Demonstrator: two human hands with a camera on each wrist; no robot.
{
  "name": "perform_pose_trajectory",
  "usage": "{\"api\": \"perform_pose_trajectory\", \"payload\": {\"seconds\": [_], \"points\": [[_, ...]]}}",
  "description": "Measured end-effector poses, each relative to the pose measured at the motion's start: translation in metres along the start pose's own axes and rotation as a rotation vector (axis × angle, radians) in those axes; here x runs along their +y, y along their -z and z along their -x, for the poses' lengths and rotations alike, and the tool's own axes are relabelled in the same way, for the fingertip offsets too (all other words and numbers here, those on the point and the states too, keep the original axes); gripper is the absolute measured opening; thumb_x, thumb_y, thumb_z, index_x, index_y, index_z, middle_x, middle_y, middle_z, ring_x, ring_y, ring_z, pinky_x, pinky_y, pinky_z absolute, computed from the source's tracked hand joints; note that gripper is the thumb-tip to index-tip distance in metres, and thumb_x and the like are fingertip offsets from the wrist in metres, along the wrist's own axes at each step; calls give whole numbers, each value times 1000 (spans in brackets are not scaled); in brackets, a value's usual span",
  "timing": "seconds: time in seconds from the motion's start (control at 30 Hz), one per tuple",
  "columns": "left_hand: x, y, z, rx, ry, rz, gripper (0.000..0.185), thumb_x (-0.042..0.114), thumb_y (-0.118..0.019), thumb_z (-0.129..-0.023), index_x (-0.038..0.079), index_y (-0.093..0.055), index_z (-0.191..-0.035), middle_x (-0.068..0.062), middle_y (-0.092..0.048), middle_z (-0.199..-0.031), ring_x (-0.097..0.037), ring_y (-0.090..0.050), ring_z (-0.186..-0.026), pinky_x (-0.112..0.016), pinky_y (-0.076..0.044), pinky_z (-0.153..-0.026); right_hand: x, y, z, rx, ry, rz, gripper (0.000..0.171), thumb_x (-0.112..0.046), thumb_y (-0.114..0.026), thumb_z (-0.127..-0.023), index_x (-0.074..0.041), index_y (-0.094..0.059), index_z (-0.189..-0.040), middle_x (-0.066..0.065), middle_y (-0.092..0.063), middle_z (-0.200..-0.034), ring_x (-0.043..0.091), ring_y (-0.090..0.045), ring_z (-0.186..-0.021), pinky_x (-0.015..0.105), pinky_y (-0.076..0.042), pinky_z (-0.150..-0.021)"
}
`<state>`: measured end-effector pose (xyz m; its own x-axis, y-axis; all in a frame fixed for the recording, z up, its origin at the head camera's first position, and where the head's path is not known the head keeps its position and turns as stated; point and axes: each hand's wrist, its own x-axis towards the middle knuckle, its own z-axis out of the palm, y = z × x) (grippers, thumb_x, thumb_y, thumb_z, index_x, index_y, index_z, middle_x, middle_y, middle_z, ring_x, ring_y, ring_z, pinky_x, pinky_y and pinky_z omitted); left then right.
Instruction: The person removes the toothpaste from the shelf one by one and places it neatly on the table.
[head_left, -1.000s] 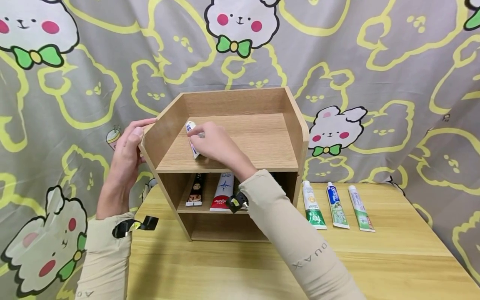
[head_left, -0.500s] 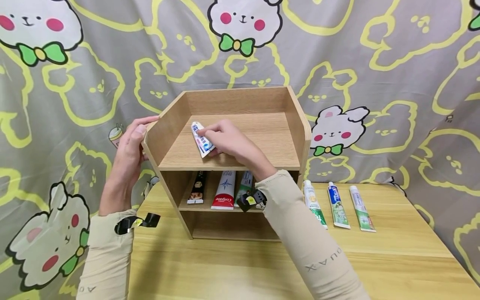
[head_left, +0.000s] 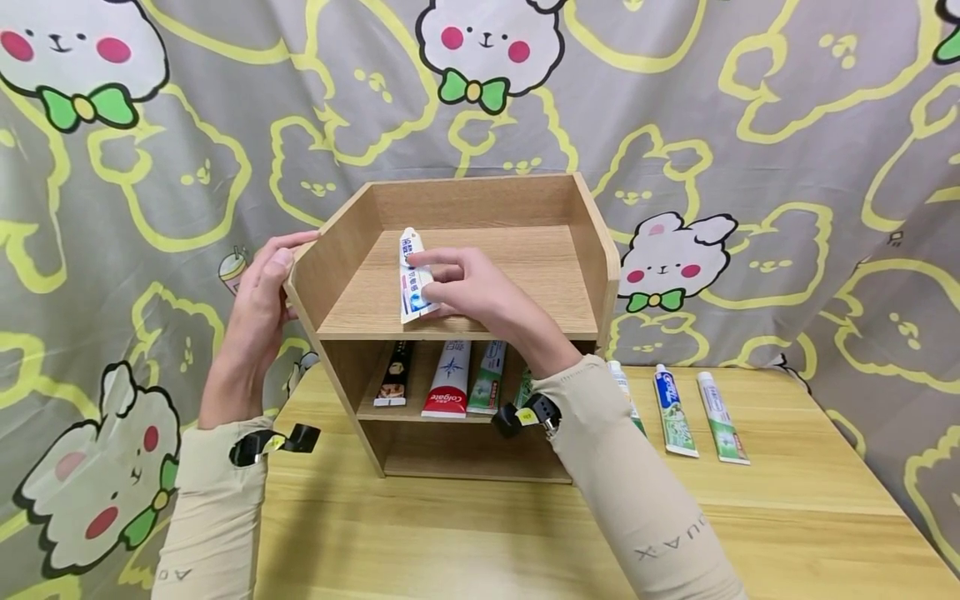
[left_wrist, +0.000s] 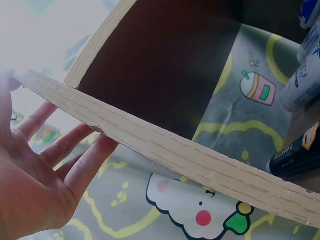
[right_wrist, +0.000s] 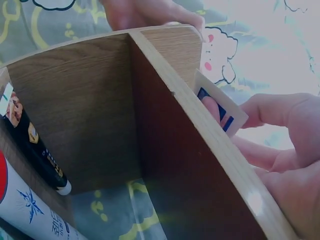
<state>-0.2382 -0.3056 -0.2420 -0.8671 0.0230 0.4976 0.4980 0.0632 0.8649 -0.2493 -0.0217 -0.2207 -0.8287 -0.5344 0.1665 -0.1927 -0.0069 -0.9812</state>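
Right hand [head_left: 480, 292] on the top tray of the wooden shelf unit [head_left: 600, 250], fingers and thumb pinching a white-and-blue toothpaste tube [head_left: 412, 279] that lies flat on the tray, cap toward 12 o'clock. Left hand [head_left: 258, 304] at 9 o'clock of the unit, fingers nearly straight, pressed against the outer face of the left side panel, thumb on its front edge; nothing gripped.

Nearest, on the table [head_left: 450, 542]: bare wood in front of the unit. One level below the tray, on the middle shelf: a black tube [head_left: 392, 385], a red-and-white tube [head_left: 447, 379], a green-and-white tube [head_left: 487, 377], side by side, caps toward the back. At 3 o'clock of the unit, on the table: two more tubes [head_left: 671, 408], [head_left: 720, 415], parallel and just apart. Farthest, at 12 o'clock: a grey cartoon-rabbit curtain [head_left: 750, 125].
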Motion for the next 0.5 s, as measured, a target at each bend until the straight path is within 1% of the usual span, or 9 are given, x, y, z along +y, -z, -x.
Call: {"api": "perform_pose_trajectory", "payload": {"seconds": [0.07,0.17,0.4,0.5], "points": [[0,0,-1,-1,1,3,44,37,-47,-104,15,-60,-140,-13,-53,-132,-28,-60,-101,-29,-58,-65,0,2,4,5,9,0,52,10,-53,-93,-2,-57,-144,21,-61,-122,24,-62,-101,35,-59,-86],[-1,0,-1,-3,1,7,44,37,-47,-104,15,-60,-139,-13,-53,-132,-28,-60,-101,-29,-57,-65,1,4,10,9,33,15,52,8,-56,-93,-5,-58,-144,19,-60,-121,25,-63,-102,36,-59,-86],[-1,1,0,-1,-1,11,44,37,-47,-104,14,-59,-140,-14,-54,-130,-26,-61,-98,-29,-57,-64,3,7,25,-12,129,7,52,4,-63,-94,-8,-57,-145,16,-60,-124,26,-67,-102,40,-60,-81],[0,1,0,-4,-2,14,44,37,-47,-104,14,-59,-140,-14,-55,-130,-25,-62,-97,-29,-58,-64,5,10,33,1,155,17,53,3,-65,-94,-12,-58,-145,14,-60,-125,25,-68,-102,37,-60,-80]]}}
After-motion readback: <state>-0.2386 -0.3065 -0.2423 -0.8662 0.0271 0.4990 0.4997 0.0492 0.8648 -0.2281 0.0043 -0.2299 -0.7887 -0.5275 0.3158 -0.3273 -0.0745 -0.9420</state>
